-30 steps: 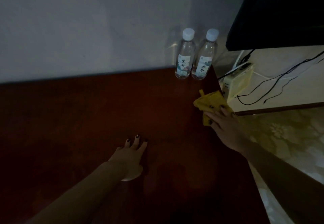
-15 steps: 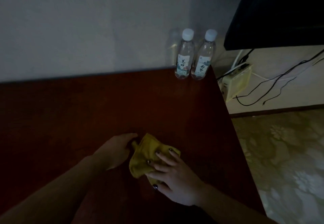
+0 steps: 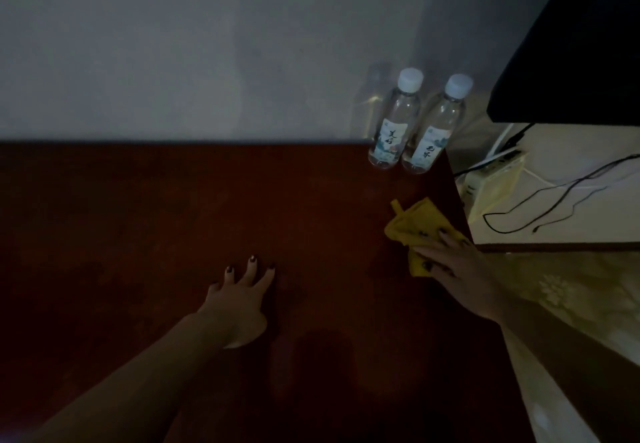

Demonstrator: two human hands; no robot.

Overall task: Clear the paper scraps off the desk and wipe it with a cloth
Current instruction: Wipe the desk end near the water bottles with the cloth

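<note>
The dark red-brown desk [image 3: 156, 234] fills the lower left of the dim head view. A crumpled yellow cloth [image 3: 417, 222] lies near the desk's right edge. My right hand [image 3: 457, 269] presses flat on the cloth with straight, spread fingers. My left hand [image 3: 239, 300] rests flat on the bare desk top near the middle, fingers straight, holding nothing. No paper scraps show on the desk.
Two clear water bottles [image 3: 394, 123] [image 3: 434, 130] stand at the desk's back right corner by the grey wall. Right of the desk are a pale box [image 3: 491, 189], black cables [image 3: 554, 193] and a dark screen [image 3: 581, 44]. Patterned floor lies lower right.
My right hand has swept the cloth from the desk's middle front, beside my left hand, out to the right edge. My left hand has flattened on the desk.
</note>
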